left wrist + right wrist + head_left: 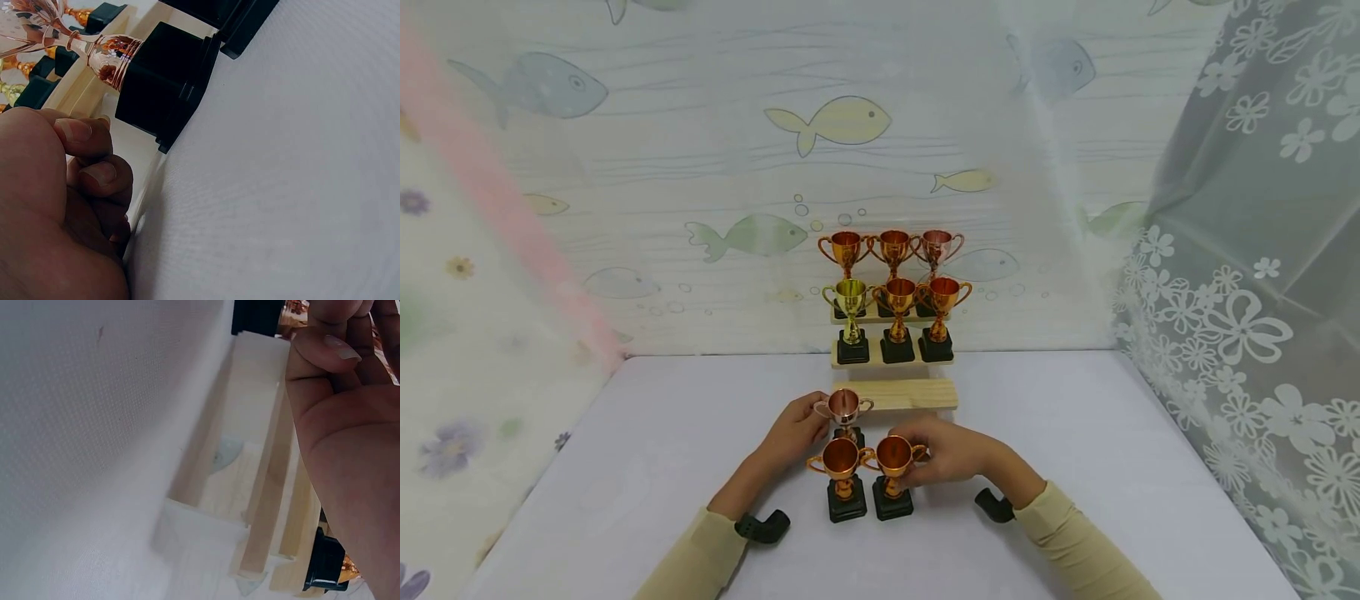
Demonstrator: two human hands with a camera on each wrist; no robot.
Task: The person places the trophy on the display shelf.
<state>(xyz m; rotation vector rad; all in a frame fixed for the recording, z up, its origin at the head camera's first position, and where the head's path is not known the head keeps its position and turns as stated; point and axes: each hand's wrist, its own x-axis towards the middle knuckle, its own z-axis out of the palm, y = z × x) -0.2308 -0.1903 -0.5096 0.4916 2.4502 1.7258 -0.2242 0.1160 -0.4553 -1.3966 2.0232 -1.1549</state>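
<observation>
Right hand [955, 454]: grip closed round the back and right side of an orange-copper trophy cup [892, 475], thumb near the stem. That trophy stood upright at the front of the table [647, 467]; could not tell whether its black base bore full weight.

Left hand [801, 425]: just beside a rose-gold trophy cup [844, 408], near the left end of the stand's lowest wooden step [898, 394]. Fingers curled; whether that grip had hold of the step's end or of nothing, could not tell.

Second orange-copper trophy [842, 467] stood immediately left of the held one. Their facing handles overlapped in the head view; contact uncertain.

Middle step [868, 360]: a yellow-gold trophy [852, 312] and two copper ones. Top row behind: two copper, one rose-gold.

Handling, my judgement: thumb low by the stem suited the narrow waist and spared the thin handles. A straight upward lift seemed safest, since sideways drift risked hooking the neighbour's handle. The rose-gold cup close behind called for clearance, the base level throughout.
</observation>
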